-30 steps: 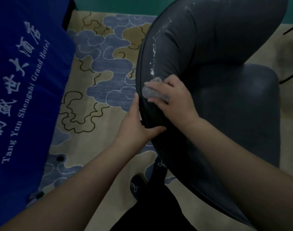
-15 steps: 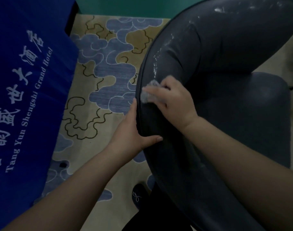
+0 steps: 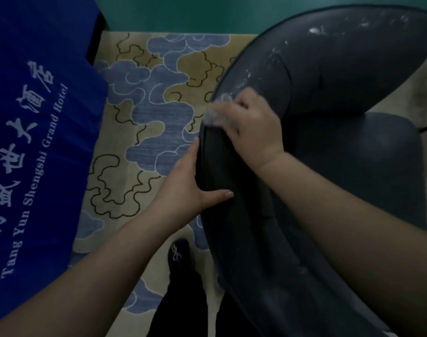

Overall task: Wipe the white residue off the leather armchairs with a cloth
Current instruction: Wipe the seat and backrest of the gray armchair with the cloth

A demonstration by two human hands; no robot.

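Observation:
A dark grey leather armchair (image 3: 329, 98) fills the right half of the view, seen from behind its curved backrest. White residue (image 3: 316, 30) speckles the top of the backrest and runs down its left edge. My right hand (image 3: 253, 127) presses a small pale cloth (image 3: 216, 113) against the backrest rim, blurred by motion. My left hand (image 3: 190, 181) grips the outer rim of the backrest just below, thumb lying across the leather.
A blue cloth with white hotel lettering (image 3: 32, 142) covers furniture on the left. A patterned beige and blue carpet (image 3: 146, 105) lies between it and the chair. My dark shoe (image 3: 178, 254) stands by the chair base. A teal wall (image 3: 183, 13) runs behind.
My right hand has slid the cloth up along the backrest's left edge, over residue that showed there before. My left hand keeps its grip on the rim. The view has shifted slightly.

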